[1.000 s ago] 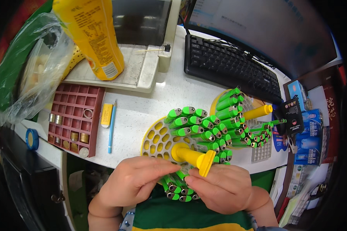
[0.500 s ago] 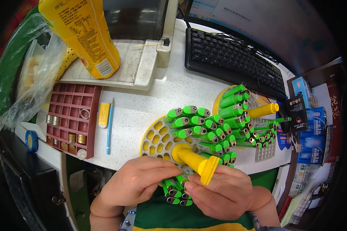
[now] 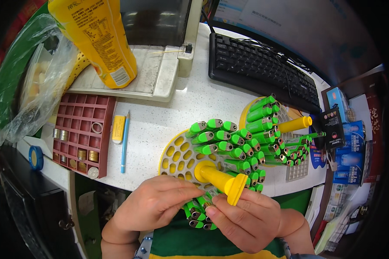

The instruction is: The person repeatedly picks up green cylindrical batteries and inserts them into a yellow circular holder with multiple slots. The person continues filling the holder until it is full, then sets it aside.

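Observation:
A round yellow lighter stand (image 3: 172, 160) with oval holes and a yellow centre post (image 3: 216, 178) lies tilted toward me at the desk's front edge. Green lighters (image 3: 222, 146) with metal tops fill its right side, and several more sit at its near edge. My left hand (image 3: 157, 205) is closed, its fingertips pressed on a green lighter (image 3: 208, 199) at that near edge. From the other side, my right hand (image 3: 248, 220) pinches the same lighter between thumb and fingers, beside the post's end. Part of the lighter is hidden by my fingers.
A second stand of green lighters (image 3: 260, 113) is behind on the right, near a black keyboard (image 3: 263, 71). On the left are a coin tray (image 3: 80, 125), a blue pencil (image 3: 125, 146) and a yellow eraser (image 3: 118, 129). A yellow bottle (image 3: 101, 47) stands on a grey machine (image 3: 153, 80).
The view has shifted very slightly. My right thumb and fingers have moved a little at the lighter; both hands stay in nearly the same place.

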`<state>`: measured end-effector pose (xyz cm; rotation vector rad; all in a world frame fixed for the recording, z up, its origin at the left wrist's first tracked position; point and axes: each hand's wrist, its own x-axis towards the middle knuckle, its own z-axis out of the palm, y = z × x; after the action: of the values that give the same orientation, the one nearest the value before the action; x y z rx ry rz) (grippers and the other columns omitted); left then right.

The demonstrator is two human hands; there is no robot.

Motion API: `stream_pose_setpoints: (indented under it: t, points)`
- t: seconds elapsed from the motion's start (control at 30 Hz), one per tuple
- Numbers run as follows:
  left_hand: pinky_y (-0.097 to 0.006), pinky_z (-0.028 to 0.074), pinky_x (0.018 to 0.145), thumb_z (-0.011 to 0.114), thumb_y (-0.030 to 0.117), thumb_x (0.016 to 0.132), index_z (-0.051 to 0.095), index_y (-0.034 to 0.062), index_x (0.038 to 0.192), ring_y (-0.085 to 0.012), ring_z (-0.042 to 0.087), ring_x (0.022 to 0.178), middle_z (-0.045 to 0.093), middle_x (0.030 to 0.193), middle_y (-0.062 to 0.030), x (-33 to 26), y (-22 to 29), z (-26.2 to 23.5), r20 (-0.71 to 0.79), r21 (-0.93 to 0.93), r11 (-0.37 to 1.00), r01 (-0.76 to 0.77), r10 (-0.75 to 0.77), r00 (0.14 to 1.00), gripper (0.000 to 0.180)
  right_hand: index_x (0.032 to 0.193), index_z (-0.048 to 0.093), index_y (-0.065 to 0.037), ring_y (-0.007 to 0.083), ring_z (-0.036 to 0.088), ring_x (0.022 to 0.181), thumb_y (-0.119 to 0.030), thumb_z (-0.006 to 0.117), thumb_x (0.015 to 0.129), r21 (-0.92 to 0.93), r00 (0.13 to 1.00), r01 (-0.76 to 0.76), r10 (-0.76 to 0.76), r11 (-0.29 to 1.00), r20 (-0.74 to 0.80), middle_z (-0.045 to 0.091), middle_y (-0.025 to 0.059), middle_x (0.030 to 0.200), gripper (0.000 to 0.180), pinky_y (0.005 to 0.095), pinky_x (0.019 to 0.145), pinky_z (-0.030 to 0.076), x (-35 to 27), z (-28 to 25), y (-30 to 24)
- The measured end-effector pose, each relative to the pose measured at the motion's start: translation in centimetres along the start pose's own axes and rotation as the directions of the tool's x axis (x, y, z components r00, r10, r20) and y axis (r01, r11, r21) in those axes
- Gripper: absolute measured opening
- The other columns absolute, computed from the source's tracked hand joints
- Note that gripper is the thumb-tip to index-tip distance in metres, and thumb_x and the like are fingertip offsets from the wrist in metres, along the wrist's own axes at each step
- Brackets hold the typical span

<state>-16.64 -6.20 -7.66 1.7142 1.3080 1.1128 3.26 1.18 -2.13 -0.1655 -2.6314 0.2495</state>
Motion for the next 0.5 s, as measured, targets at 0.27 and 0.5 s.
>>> stream_pose_setpoints:
  t: [0.27,0.5]
  points:
    - [-0.034,0.052,0.073,0.07,-0.001,0.075,0.07,0.0006,0.096,-0.0286,0.067,0.082,0.069,0.091,-0.0125,0.1,-0.6,-0.2,0.041,-0.042,0.997,-0.067,0.069,0.997,0.021,0.097,0.067,0.006,0.02,0.065,0.075,-0.005,0.066,0.079,-0.038,0.999,0.046,-0.046,0.998,-0.002,0.066,0.0162,0.091,0.021,0.0295,0.066,0.054,0.0,0.3,0.0]
    - [-0.034,0.052,0.075,0.068,0.0,0.078,0.071,0.0008,0.097,-0.029,0.067,0.085,0.069,0.097,-0.0127,0.2,-1.2,-0.4,0.106,-0.194,0.981,-0.023,0.044,0.993,0.02,0.096,0.067,0.005,0.0193,0.065,0.075,-0.007,0.065,0.079,-0.04,0.995,0.068,-0.065,0.997,0.079,0.065,0.0145,0.091,0.021,0.0272,0.063,0.052,0.7,-0.1,0.0]
